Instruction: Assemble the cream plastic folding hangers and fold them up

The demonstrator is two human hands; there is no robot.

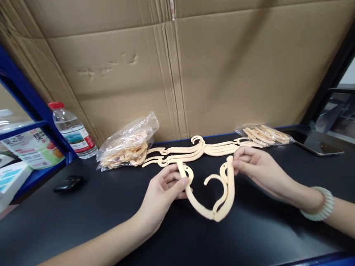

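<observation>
Between my two hands is a cream plastic folding hanger (pixel 199 205), its arms bent upward in a V around its curved hook. My left hand (pixel 166 187) pinches the left arm near its end, thumb in front. The right arm's tip is gripped by the fingers of my right hand (pixel 251 163), which has a pale beaded bracelet (pixel 320 203) at its wrist. Just beyond, several unfolded hangers (pixel 185 151) of the same colour lie stacked on the black table (pixel 237 243), one hook pointing up.
A clear bag of folded hangers (pixel 126 150) sits back left, another bag (pixel 264 135) back right beside a phone (pixel 318 145). On the left are a black mouse (pixel 68 184) and a red-capped water bottle (pixel 73 131). Cardboard (pixel 113 72) stands behind the table.
</observation>
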